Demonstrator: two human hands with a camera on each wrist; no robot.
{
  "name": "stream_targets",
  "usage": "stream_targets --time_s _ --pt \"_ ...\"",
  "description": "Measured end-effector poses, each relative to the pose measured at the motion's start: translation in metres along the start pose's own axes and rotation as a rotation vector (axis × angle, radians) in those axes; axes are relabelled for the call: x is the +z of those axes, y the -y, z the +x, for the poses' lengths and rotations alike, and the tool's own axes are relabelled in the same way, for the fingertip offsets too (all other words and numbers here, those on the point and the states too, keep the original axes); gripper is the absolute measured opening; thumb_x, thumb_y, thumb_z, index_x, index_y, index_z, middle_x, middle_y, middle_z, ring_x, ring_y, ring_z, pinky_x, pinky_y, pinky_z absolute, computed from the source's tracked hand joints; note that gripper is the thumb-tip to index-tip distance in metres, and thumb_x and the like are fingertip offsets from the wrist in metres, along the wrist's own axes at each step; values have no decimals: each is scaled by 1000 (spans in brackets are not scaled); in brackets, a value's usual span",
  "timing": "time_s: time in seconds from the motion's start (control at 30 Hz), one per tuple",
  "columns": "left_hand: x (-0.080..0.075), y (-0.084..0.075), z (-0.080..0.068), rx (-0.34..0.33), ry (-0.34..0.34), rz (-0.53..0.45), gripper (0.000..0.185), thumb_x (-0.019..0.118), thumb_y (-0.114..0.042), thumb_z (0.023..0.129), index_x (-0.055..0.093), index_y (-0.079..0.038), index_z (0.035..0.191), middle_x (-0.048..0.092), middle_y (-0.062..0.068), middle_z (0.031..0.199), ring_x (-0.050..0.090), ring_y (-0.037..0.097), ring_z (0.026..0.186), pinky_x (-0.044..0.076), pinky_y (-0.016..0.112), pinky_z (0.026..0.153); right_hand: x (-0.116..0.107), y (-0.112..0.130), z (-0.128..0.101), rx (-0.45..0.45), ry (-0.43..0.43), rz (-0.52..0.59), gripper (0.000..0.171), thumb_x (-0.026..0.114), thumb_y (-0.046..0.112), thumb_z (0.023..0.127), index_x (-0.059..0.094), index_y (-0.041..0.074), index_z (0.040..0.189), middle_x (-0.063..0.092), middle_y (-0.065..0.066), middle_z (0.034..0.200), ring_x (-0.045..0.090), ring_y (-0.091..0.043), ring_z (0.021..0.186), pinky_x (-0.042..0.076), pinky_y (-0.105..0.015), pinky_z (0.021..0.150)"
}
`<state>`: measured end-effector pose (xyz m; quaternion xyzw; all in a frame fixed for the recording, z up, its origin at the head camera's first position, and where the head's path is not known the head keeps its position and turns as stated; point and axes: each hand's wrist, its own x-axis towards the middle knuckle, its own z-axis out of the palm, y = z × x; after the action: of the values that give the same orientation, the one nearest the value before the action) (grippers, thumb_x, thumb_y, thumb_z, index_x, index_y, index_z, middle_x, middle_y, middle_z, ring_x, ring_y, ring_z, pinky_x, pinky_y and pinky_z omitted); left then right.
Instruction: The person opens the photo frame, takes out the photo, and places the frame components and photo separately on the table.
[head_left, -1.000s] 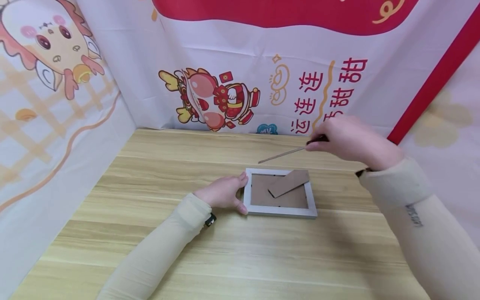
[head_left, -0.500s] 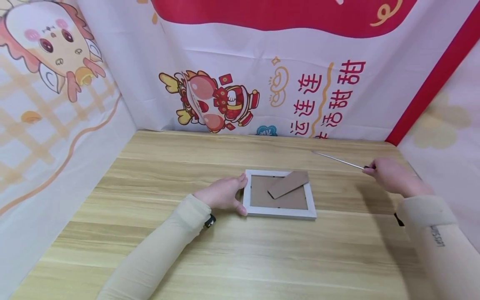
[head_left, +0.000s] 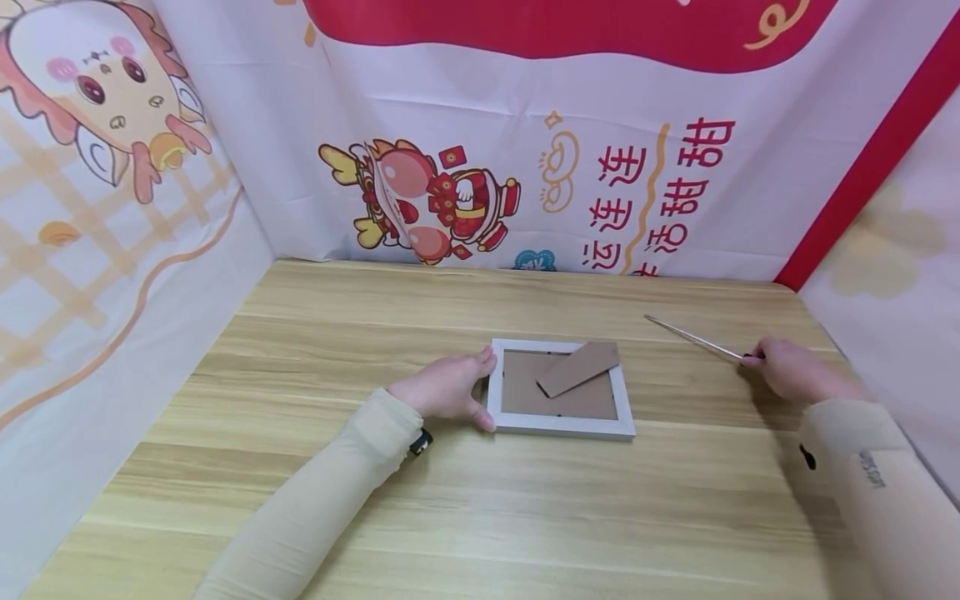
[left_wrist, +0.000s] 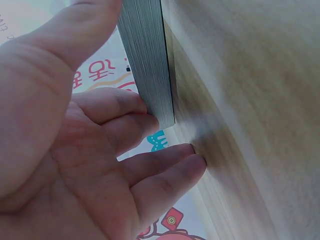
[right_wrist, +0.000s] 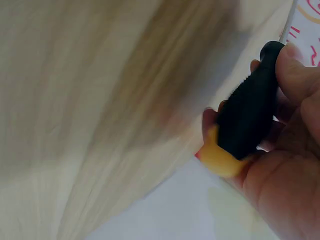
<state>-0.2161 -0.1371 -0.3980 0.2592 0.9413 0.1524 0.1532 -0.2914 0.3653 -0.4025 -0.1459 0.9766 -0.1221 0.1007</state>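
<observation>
A small silver picture frame (head_left: 558,427) lies face down on the wooden table (head_left: 450,500), its brown backing board and flap stand (head_left: 578,367) up. My left hand (head_left: 446,389) holds the frame's left edge (left_wrist: 147,65) between thumb and fingers. Far to the right, my right hand (head_left: 795,371) grips a screwdriver by its black and yellow handle (right_wrist: 240,130). Its thin metal shaft (head_left: 693,339) points back left, low over the table.
Printed cloth walls with cartoon figures and red characters (head_left: 660,192) close the table in at the back and on both sides. The right wall (head_left: 900,275) stands close to my right hand.
My right hand has carried the screwdriver from above the frame's far edge out to the right and down toward the table. The left hand and frame have stayed still.
</observation>
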Motion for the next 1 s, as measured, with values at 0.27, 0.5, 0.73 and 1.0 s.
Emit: stream_targets --time_s 0.27,0.5,0.73,1.0 --pt "0 0 0 1 -1 -6 109 85 -46 73 29 3 152 19 17 160 30 29 143 26 37 116 4 -3 -2 23 20 -25 21 58 20 99 54 1 91 46 -5 70 47 -23 68 39 -38 65" --pt "0 0 0 9 -3 8 109 85 -47 73 29 3 152 20 19 159 31 30 143 27 37 116 3 -3 -3 13 16 -37 24 60 22 98 59 -2 97 54 -6 75 51 -25 72 43 -44 69" --pt "2 -1 2 11 3 21 109 84 -48 74 29 3 152 21 20 159 31 31 143 27 37 116 5 -5 -6 -29 -9 -55 30 63 24 97 63 -5 102 66 -15 87 60 -31 79 49 -53 74" --pt "0 2 -2 19 -3 -42 107 85 -45 75 29 3 152 19 15 160 27 27 145 25 36 116 -8 43 -4 14 -115 55 54 57 40 100 61 -10 122 67 -26 102 62 -39 93 48 -59 82"
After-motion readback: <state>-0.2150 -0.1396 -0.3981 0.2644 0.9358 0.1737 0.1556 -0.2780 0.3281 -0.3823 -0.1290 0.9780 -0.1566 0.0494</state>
